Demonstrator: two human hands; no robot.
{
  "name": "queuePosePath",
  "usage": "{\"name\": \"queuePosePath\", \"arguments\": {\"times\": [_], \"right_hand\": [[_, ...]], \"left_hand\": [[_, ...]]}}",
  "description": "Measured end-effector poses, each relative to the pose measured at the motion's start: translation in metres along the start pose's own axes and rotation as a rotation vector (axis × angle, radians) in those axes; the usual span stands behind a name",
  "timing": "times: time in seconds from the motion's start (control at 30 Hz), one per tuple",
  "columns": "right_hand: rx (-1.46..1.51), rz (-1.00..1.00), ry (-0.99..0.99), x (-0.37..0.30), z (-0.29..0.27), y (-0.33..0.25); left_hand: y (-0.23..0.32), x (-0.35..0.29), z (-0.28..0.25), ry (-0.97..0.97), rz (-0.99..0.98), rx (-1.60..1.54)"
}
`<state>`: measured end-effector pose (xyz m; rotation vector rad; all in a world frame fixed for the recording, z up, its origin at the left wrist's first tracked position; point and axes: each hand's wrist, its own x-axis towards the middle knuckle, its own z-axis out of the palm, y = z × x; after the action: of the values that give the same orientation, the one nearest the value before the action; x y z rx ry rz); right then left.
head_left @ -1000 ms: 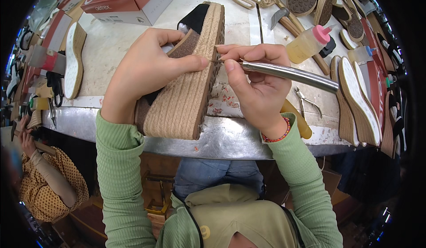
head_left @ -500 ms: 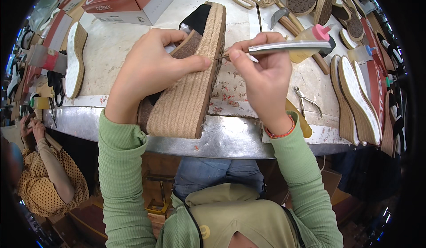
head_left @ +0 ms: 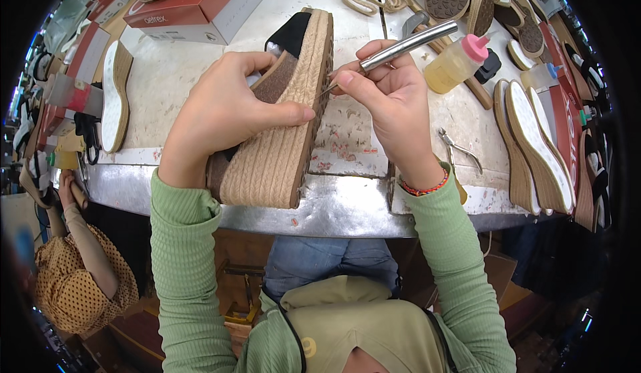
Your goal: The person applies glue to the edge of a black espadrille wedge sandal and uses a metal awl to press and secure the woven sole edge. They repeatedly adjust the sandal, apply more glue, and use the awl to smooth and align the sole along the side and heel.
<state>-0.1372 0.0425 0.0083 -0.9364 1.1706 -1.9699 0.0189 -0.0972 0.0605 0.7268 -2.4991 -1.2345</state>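
Note:
My left hand (head_left: 224,109) is closed round a wedge espadrille (head_left: 270,162) with a braided jute side, a brown sole edge and a black upper. Its thumb presses on the jute, and the fingers reach into the opening, partly hidden. The shoe stands on its side, toe end away from me, over the table's front. In my right hand (head_left: 400,102) is a slim silver-handled tool (head_left: 414,44), pinched between thumb and fingers. A thin tip points left to the seam between the jute and the sole; whether it touches is too small to tell.
A glue bottle (head_left: 454,66) with a pink cap stands right of my right hand, near a hammer (head_left: 415,22) and nippers (head_left: 461,149). Wedge soles (head_left: 541,149) lie at right, another sole (head_left: 117,96) at left. A shoebox (head_left: 193,12) sits behind. A co-worker's arm (head_left: 90,253) shows at far left.
The tool's handle has swung upward and away from me, its tip staying by the sole edge. My right hand has turned and shifted slightly left. The shoe has barely moved.

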Motion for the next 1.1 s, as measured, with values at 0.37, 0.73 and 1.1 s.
{"name": "queuePosePath", "arguments": {"times": [0.37, 0.73, 1.1], "right_hand": [[-0.194, 0.042, -0.082, 0.014, -0.003, -0.011], [-0.010, -0.066, -0.006, 0.008, 0.006, -0.008], [-0.117, -0.217, -0.010, -0.008, 0.010, 0.002]], "left_hand": [[-0.002, 0.000, 0.002, 0.019, -0.006, 0.053], [-0.003, 0.001, -0.003, -0.006, -0.049, -0.071], [-0.007, 0.003, -0.002, 0.019, -0.048, -0.110]]}}
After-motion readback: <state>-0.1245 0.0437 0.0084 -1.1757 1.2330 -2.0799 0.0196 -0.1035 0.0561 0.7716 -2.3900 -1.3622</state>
